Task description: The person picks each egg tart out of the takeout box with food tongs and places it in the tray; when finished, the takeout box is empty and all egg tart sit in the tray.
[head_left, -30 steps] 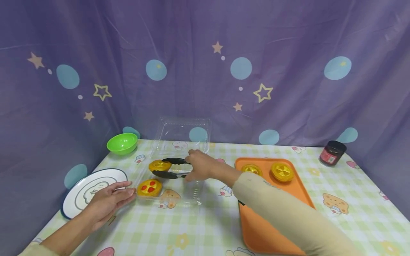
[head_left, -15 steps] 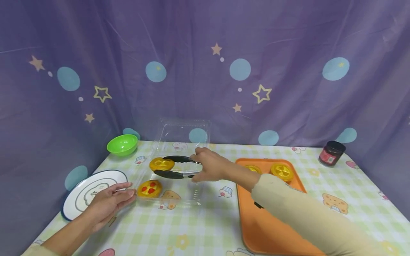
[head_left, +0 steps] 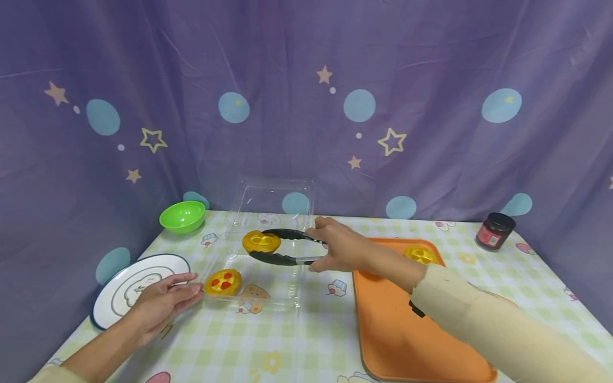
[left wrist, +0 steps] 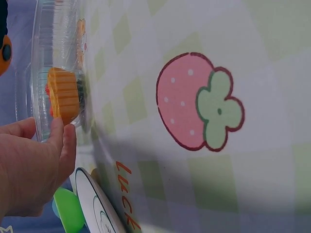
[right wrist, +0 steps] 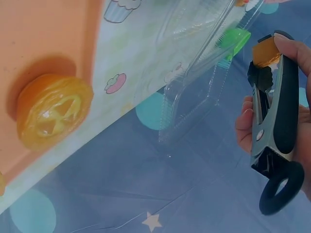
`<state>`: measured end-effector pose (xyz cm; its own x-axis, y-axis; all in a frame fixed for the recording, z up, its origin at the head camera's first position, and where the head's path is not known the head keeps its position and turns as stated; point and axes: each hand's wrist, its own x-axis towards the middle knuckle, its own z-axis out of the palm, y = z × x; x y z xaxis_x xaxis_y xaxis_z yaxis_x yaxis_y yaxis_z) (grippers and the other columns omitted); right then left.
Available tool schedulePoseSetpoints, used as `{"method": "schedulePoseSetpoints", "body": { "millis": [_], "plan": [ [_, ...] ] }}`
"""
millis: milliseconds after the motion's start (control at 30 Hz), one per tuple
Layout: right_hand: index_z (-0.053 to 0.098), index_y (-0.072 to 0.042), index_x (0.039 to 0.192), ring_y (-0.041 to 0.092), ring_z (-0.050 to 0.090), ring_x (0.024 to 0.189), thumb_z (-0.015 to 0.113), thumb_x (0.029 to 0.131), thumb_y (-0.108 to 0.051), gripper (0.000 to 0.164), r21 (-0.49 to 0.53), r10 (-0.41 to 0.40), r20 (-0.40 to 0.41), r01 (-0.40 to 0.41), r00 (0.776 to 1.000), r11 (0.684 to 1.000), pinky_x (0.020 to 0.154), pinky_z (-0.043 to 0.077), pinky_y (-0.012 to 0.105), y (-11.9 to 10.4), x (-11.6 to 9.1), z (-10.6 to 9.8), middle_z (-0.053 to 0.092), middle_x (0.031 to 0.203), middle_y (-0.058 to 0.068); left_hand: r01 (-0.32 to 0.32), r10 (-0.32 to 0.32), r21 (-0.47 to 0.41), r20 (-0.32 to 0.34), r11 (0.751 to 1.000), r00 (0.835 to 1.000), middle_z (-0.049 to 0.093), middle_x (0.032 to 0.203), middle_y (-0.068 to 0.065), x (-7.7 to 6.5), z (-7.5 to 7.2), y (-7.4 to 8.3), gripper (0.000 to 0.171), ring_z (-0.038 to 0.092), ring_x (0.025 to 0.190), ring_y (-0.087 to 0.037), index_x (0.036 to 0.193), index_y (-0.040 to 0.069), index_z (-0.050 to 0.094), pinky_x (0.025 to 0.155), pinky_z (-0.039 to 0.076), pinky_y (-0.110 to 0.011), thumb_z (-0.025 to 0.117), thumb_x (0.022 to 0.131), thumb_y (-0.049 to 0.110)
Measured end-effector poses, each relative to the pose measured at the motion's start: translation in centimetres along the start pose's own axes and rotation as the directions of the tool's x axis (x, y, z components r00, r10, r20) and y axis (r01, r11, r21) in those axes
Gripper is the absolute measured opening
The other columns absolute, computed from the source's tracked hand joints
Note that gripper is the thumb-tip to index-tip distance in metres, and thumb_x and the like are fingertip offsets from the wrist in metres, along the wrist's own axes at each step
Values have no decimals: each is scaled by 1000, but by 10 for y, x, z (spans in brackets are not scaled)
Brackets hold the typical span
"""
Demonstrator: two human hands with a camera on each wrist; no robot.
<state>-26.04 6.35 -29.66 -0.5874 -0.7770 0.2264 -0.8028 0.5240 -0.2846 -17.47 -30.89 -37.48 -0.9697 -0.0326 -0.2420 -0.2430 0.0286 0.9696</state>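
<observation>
In the head view, my right hand (head_left: 342, 247) grips black-tipped tongs (head_left: 275, 259). A golden egg tart (head_left: 258, 242) with a cross-marked top is clamped between the tong tips, raised above an open clear plastic clamshell container (head_left: 287, 302). A second tart with red pieces on top (head_left: 223, 283) sits in the container's near left corner. My left hand (head_left: 165, 304) pinches the container's left edge beside that tart; the left wrist view shows the thumb (left wrist: 24, 128) and fingers on either side of the wall. The right wrist view shows the tongs (right wrist: 286, 111) from their ring end.
An orange tray (head_left: 392, 340) lies on the right, bearing a cross-topped tart (head_left: 419, 254); my right arm covers part of it. A white plate (head_left: 115, 298) and green bowl (head_left: 183, 216) are on the left. A dark jar (head_left: 495, 231) stands far right. A purple curtain hangs behind.
The tongs have lifted the cross-topped tart out of the container's left side and moved it right and slightly up. My left hand has stayed in place at the container's edge.
</observation>
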Motion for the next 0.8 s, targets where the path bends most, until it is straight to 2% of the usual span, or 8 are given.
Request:
{"method": "schedulePoseSetpoints", "body": {
  "millis": [167,400,533,800],
  "plan": [
    [53,3,134,13,35,72,80,79,-31,70,-8,-5,-20,5,1000,1000,57,30,22,1,-9,-3,35,80,1,-4,4,3,0,1000,1000,60,104,-6,0,0,1,68,66,95,-12,142,-15,24,94,55,-31,64,91,4],
    [55,2,133,14,35,74,81,77,-29,69,-8,16,-80,-17,997,1000,60,31,25,1,-31,-20,37,84,5,-2,2,8,3,1000,1000,57,109,-5,0,1,3,70,66,96,-12,143,-14,22,94,54,-31,64,92,6],
    [54,1,134,13,36,76,81,77,-29,70,2,59,-94,-59,994,998,60,33,26,4,-50,-25,37,87,2,-2,2,9,5,1000,1000,55,112,-5,0,2,4,69,66,95,-11,143,-15,22,94,54,-31,63,93,6],
    [53,-3,136,10,35,74,80,77,-28,70,13,144,-94,-143,985,990,56,33,23,14,-87,-22,38,88,0,6,-5,20,-9,1000,1000,57,110,-7,-2,1,3,69,67,96,-13,143,-15,22,94,55,-32,64,92,6]
  ]
}}
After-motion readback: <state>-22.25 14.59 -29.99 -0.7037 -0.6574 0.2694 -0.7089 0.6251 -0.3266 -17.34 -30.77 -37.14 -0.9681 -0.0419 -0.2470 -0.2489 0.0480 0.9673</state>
